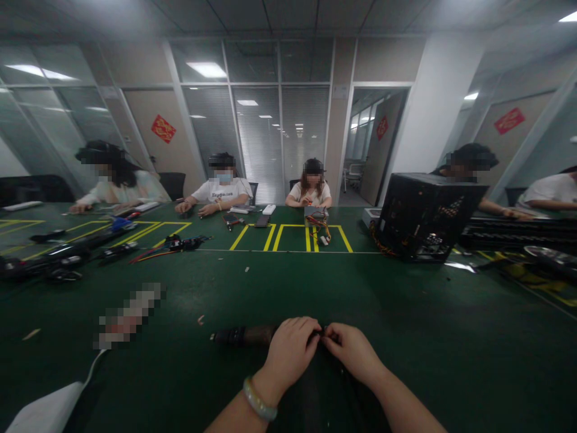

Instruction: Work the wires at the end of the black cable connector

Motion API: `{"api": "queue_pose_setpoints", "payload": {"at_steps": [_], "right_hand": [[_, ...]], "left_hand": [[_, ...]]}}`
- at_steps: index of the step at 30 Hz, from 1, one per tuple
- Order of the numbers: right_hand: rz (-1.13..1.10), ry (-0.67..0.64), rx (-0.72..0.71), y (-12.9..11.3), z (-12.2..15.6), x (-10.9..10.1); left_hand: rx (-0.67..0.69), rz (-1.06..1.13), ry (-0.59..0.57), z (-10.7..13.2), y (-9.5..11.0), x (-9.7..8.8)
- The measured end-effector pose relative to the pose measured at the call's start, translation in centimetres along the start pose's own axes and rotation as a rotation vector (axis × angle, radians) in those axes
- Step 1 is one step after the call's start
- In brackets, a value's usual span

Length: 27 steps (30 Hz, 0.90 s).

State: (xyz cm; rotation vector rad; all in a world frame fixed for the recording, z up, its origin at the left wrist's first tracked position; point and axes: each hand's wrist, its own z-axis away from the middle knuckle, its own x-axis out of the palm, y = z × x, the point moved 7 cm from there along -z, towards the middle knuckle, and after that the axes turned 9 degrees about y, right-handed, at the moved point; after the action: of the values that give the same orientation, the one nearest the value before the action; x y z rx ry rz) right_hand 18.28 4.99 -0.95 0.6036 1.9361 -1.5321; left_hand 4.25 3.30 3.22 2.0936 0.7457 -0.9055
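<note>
A dark, tube-shaped thing [256, 335] with black rings and a small bright tip at its left end lies across the green table in front of me. My left hand [293, 346] wraps over its right part, fingers closed, with a pale bangle [259, 400] on the wrist. Close against it, my right hand [349, 349] pinches at the right end of the dark thing. What those right fingertips hold is too small and dark to make out. The tube's right end is hidden under both hands.
A black computer case [426, 216] stands at the right. Dark tools and cables [175, 243] lie at the left. A white box [49, 409] with a cord sits near left. Several people work across the green table [288, 282]; a wired metal box [317, 215] stands before one.
</note>
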Motion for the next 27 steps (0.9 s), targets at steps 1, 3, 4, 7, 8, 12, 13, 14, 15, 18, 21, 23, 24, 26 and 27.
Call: {"api": "queue_pose_setpoints", "payload": {"at_steps": [1,3,4,7,8,12,13,14,15,18,21,23,24,26,27], "right_hand": [[0.0,-0.002,0.001,-0.02,0.0,0.02],[0.002,-0.007,0.003,-0.02,-0.01,0.09],[0.004,-0.006,0.004,0.0,-0.03,0.1],[0.001,-0.001,0.003,0.03,-0.09,0.14],[-0.003,0.002,0.005,0.04,-0.1,0.13],[-0.01,-0.009,0.02,-0.02,-0.06,0.12],[-0.01,-0.014,0.021,-0.1,-0.04,0.1],[-0.006,-0.017,0.021,-0.2,-0.02,0.06],[0.001,-0.015,0.02,-0.28,-0.01,-0.01],[0.022,0.001,0.019,-0.4,-0.03,-0.21],[0.005,0.008,0.013,-0.34,-0.08,-0.21],[-0.006,0.005,0.014,-0.18,-0.1,-0.1],[-0.008,0.004,0.015,-0.1,-0.11,-0.04],[-0.015,0.0,0.016,0.0,-0.11,0.07],[-0.02,-0.004,0.014,0.0,-0.11,0.11]], "left_hand": [[0.001,0.001,0.0,-0.02,0.02,-0.01],[0.0,0.003,0.005,-0.04,0.02,-0.07],[-0.003,0.006,0.005,-0.03,0.01,-0.08],[-0.011,0.016,0.003,0.03,-0.04,-0.11],[-0.014,0.017,0.003,0.04,-0.06,-0.12],[-0.021,0.016,0.002,0.04,-0.09,-0.09],[-0.022,0.015,0.001,0.03,-0.1,-0.06],[-0.023,0.011,0.0,0.01,-0.12,-0.03],[-0.023,0.007,-0.001,-0.01,-0.13,0.0],[-0.014,-0.004,-0.008,-0.07,-0.08,0.06],[-0.01,-0.007,-0.007,-0.08,-0.03,0.01],[-0.009,-0.004,-0.005,-0.05,-0.04,0.01],[-0.006,-0.002,-0.006,-0.02,-0.05,0.04],[0.0,0.001,-0.012,0.03,-0.08,0.15],[0.003,0.003,-0.016,0.05,-0.1,0.21]]}}
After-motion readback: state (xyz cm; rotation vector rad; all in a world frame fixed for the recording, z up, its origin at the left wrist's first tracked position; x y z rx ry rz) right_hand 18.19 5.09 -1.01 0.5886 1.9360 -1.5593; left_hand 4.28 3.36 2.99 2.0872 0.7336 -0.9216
